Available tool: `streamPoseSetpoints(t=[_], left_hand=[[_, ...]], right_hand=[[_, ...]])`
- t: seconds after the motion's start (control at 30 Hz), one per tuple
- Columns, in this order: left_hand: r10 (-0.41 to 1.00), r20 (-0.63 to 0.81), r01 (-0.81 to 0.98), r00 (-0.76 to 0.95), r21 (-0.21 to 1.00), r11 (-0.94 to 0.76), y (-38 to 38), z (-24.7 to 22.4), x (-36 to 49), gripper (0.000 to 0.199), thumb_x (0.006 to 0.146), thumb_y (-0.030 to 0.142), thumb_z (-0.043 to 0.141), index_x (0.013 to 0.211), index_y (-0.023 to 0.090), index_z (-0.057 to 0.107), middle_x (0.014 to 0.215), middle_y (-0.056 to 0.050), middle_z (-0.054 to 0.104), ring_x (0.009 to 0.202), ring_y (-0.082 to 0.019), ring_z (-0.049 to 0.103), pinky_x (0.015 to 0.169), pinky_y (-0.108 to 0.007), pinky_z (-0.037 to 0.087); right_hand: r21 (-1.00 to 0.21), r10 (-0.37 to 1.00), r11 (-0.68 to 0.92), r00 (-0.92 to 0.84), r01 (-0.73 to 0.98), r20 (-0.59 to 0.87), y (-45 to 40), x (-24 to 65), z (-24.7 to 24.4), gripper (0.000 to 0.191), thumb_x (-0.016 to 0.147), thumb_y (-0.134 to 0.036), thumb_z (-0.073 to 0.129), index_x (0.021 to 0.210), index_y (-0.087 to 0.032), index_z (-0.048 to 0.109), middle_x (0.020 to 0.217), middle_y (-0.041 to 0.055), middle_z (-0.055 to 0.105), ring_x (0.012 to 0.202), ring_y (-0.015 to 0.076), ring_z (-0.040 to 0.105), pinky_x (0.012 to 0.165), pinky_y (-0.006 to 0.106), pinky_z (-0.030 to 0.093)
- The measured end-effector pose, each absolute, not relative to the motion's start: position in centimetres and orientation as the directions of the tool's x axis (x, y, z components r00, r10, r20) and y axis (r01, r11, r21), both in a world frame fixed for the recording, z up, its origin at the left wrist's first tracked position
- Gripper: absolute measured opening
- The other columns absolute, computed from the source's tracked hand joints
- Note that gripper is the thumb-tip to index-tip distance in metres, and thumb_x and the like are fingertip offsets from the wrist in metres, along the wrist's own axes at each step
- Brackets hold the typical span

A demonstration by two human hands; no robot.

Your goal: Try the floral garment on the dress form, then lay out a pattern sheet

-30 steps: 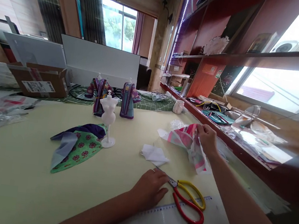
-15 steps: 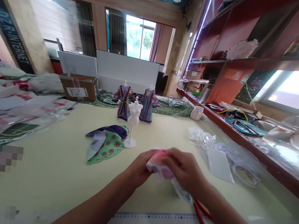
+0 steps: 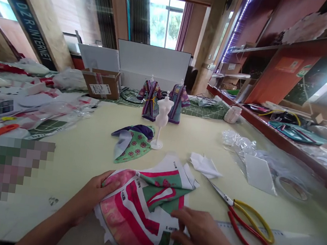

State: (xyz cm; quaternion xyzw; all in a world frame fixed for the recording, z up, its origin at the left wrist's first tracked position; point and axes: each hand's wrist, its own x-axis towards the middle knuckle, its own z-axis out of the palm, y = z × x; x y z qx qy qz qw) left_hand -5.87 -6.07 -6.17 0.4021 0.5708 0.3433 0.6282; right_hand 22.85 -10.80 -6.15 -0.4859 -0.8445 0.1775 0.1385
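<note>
A printed cloth sheet in white, pink, red and green, with pattern pieces and small labels, lies spread before me. My left hand pinches its upper left edge, thumb on top and the other fingers hidden beneath. Over the lower right part of the sheet is my right hand, fingers apart and slightly bent, at or just above the cloth. Right of it rest scissors with one red and one yellow handle. A folded white scrap sits near the blade tips.
Ahead stand a small white mannequin, green flowered cloth and two miniature dressed robes. Clear plastic and a tape roll are at right, a ruler under the scissors. A cardboard box and plastic bags occupy the back left.
The bunched cloth between both hands is now spread flat on the table. My right hand has loosened its fingers and moved down. The scissors and white scrap show fully; the view has shifted.
</note>
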Motion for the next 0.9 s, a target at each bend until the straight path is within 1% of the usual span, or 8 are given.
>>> streamPoseSetpoints(t=[0.1, 0.3, 0.4, 0.53, 0.6, 0.7, 0.8, 0.9], left_hand=[[0.905, -0.406, 0.124, 0.122, 0.911, 0.392, -6.1, -6.6, -6.3, 0.056, 0.069, 0.047, 0.065, 0.118, 0.022, 0.052, 0.101, -0.006, 0.067, 0.089, -0.027, 0.063, 0.075, -0.036, 0.052], [0.936, -0.342, 0.237, 0.084, 0.919, 0.315, -5.4, -8.2, -6.8, 0.056, 0.067, 0.05, 0.063, 0.113, 0.02, 0.057, 0.098, -0.005, 0.068, 0.09, -0.027, 0.063, 0.075, -0.033, 0.051], [0.943, -0.329, 0.266, 0.059, 0.915, 0.302, -5.2, -8.5, -6.9, 0.058, 0.068, 0.05, 0.062, 0.116, 0.019, 0.055, 0.097, -0.005, 0.068, 0.087, -0.026, 0.063, 0.074, -0.033, 0.051], [0.957, -0.289, 0.286, -0.002, 0.917, 0.277, -5.0, -8.4, -7.2, 0.054, 0.069, 0.05, 0.061, 0.113, 0.019, 0.057, 0.101, -0.005, 0.067, 0.087, -0.024, 0.063, 0.07, -0.028, 0.051], [0.969, -0.247, 0.315, -0.03, 0.917, 0.243, -4.9, -8.4, -7.3, 0.051, 0.068, 0.049, 0.062, 0.109, 0.019, 0.06, 0.1, -0.004, 0.067, 0.086, -0.022, 0.063, 0.068, -0.025, 0.05], [0.974, -0.225, 0.356, -0.033, 0.908, 0.221, -4.6, -8.5, -7.4, 0.047, 0.069, 0.049, 0.061, 0.105, 0.019, 0.062, 0.093, -0.003, 0.068, 0.08, -0.021, 0.063, 0.065, -0.024, 0.05], [0.972, -0.232, 0.363, -0.033, 0.903, 0.228, -4.6, -8.4, -7.4, 0.044, 0.07, 0.049, 0.06, 0.103, 0.02, 0.063, 0.087, -0.002, 0.069, 0.076, -0.02, 0.063, 0.062, -0.024, 0.05], [0.974, -0.216, 0.317, -0.069, 0.921, 0.227, -4.6, -7.9, -7.4, 0.046, 0.069, 0.05, 0.06, 0.104, 0.019, 0.062, 0.086, -0.003, 0.068, 0.072, -0.02, 0.063, 0.058, -0.024, 0.05]], right_hand=[[-0.473, 0.907, 0.365, -0.42, 0.802, -0.012, -9.1, 24.4, -6.6, 0.022, 0.084, -0.037, 0.045, 0.1, -0.031, 0.058, 0.088, 0.001, 0.064, 0.074, 0.017, 0.06, 0.06, 0.028, 0.047], [-0.49, 0.969, 0.246, -0.229, 0.836, 0.094, -5.8, 25.6, -8.1, 0.03, 0.085, -0.044, 0.042, 0.104, -0.027, 0.057, 0.101, 0.0068, 0.059, 0.082, 0.0199, 0.058, 0.063, 0.032, 0.049], [-0.421, 0.973, 0.229, -0.199, 0.878, 0.114, -4.3, 25.4, -8.7, 0.032, 0.085, -0.043, 0.041, 0.108, -0.026, 0.056, 0.105, 0.0073, 0.058, 0.09, 0.0234, 0.056, 0.069, 0.036, 0.049], [-0.284, 0.982, 0.19, -0.182, 0.94, 0.056, -2.6, 24.5, -9.3, 0.038, 0.084, -0.045, 0.043, 0.111, -0.021, 0.056, 0.11, 0.0104, 0.057, 0.101, 0.0281, 0.053, 0.077, 0.041, 0.046], [-0.199, 0.985, 0.171, -0.166, 0.965, 0.04, -1.9, 23.8, -9.3, 0.038, 0.081, -0.045, 0.049, 0.107, -0.018, 0.057, 0.108, 0.0132, 0.058, 0.099, 0.0295, 0.053, 0.077, 0.04, 0.044], [-0.134, 0.978, 0.208, -0.206, 0.969, 0.033, -1.1, 22.9, -9.2, 0.02, 0.082, -0.033, 0.051, 0.09, -0.018, 0.06, 0.093, 0.0106, 0.061, 0.088, 0.025, 0.055, 0.073, 0.035, 0.042], [-0.191, 0.962, 0.271, -0.257, 0.943, 0.098, -0.7, 23.0, -8.9, 0.019, 0.085, -0.024, 0.043, 0.077, -0.02, 0.059, 0.078, 0.0052, 0.06, 0.075, 0.0189, 0.055, 0.068, 0.031, 0.04], [-0.31, 0.95, 0.266, -0.194, 0.913, 0.244, -0.6, 23.7, -8.3, 0.018, 0.084, -0.024, 0.041, 0.077, -0.021, 0.058, 0.077, 0.0028, 0.06, 0.07, 0.0165, 0.053, 0.064, 0.029, 0.038]])
